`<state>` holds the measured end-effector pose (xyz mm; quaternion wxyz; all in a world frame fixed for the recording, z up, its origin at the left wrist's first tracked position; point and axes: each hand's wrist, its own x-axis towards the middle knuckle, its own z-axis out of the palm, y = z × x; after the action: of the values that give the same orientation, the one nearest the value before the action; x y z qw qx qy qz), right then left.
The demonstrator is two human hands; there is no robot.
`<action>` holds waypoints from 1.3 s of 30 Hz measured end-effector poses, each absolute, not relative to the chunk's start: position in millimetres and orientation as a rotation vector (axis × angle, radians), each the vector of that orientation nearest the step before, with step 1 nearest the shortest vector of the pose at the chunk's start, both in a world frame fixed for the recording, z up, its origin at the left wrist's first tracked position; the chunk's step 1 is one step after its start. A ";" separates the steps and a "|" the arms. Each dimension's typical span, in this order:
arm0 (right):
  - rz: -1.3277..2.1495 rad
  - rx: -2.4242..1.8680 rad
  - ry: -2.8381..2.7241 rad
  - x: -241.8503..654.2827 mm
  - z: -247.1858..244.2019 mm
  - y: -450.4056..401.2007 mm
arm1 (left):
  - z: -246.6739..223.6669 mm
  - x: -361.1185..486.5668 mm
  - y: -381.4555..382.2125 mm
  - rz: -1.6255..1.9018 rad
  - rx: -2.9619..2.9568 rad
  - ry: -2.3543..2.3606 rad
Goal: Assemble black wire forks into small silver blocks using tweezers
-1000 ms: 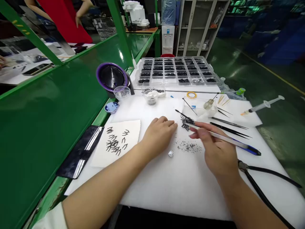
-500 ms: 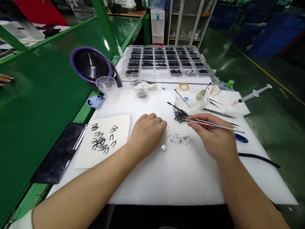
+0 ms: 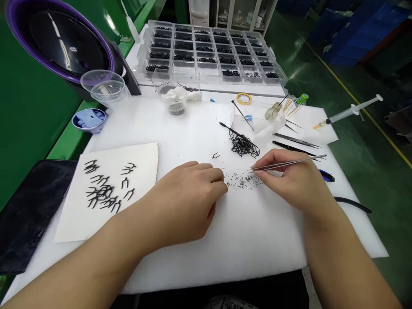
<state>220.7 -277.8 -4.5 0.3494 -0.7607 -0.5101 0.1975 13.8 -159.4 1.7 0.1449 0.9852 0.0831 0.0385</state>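
My right hand (image 3: 289, 180) pinches a pair of metal tweezers (image 3: 286, 164), whose tips point left over a scatter of tiny dark bits (image 3: 243, 180). Whether the tips grip a bit is too small to tell. On the other side of the scatter, my left hand (image 3: 193, 197) rests on the white foam sheet (image 3: 251, 240) with curled fingers. Whatever those fingers hold is hidden from me. Above the bits lies a heap of small black forked pieces (image 3: 243, 145), and one single forked piece (image 3: 215, 156) sits apart to its left.
Several black forked pieces (image 3: 101, 192) lie on a white pad (image 3: 72, 219) at left. Behind stands a clear compartment box (image 3: 206, 71). A purple-rimmed black device (image 3: 69, 47) and plastic cups (image 3: 109, 88) are back left. A bottle (image 3: 273, 111), tape roll (image 3: 243, 98) and syringe (image 3: 347, 112) are right.
The tweezers have moved from the heap down to the tiny bits. A single forked piece now lies beside the heap. The small shiny part near my left hand is out of sight. The view has shifted.
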 end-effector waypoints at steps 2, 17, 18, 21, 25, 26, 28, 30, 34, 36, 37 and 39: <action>0.507 -1.989 -1.324 220.9 -5.2 -277.6 | 0.6 14.4 -159.7 0.034 2.844 0.205; 0.498 -2.026 -1.304 220.4 -7.3 -276.6 | -1.7 17.0 -157.5 0.007 2.852 0.301; 0.501 -2.021 -1.305 220.4 -7.4 -276.7 | -2.0 17.1 -157.4 0.004 2.850 0.300; 0.500 -2.021 -1.308 220.1 -7.8 -276.9 | -2.4 17.4 -157.4 -0.012 2.843 0.300; 0.498 -2.034 -1.311 220.6 -8.0 -276.5 | -1.4 16.3 -157.7 0.010 2.842 0.316; 0.500 -2.039 -1.307 221.0 -8.0 -276.4 | -0.9 15.8 -157.8 0.023 2.842 0.336; 0.503 -2.043 -1.291 221.7 -7.5 -276.6 | 0.2 15.0 -158.5 0.047 2.839 0.405; 0.506 -2.031 -1.261 221.2 -6.3 -277.3 | 0.9 15.4 -159.9 0.057 2.823 0.479; 0.528 -1.913 -1.239 211.3 -1.8 -279.7 | -0.6 20.2 -163.7 0.046 2.775 0.536; 0.563 -1.835 -1.287 202.8 -0.2 -280.5 | -2.1 22.7 -164.6 0.047 2.731 0.565; 0.578 -1.796 -1.318 198.5 -0.2 -280.8 | -2.7 23.4 -164.5 0.046 2.704 0.579; 0.604 -1.722 -1.378 191.6 -1.8 -281.0 | -3.2 23.8 -163.5 0.037 2.657 0.598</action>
<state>191.6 -281.0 -1.8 0.4147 -0.6852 -0.5483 0.2405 23.8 -163.5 -3.2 0.2075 0.9542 0.2149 0.0133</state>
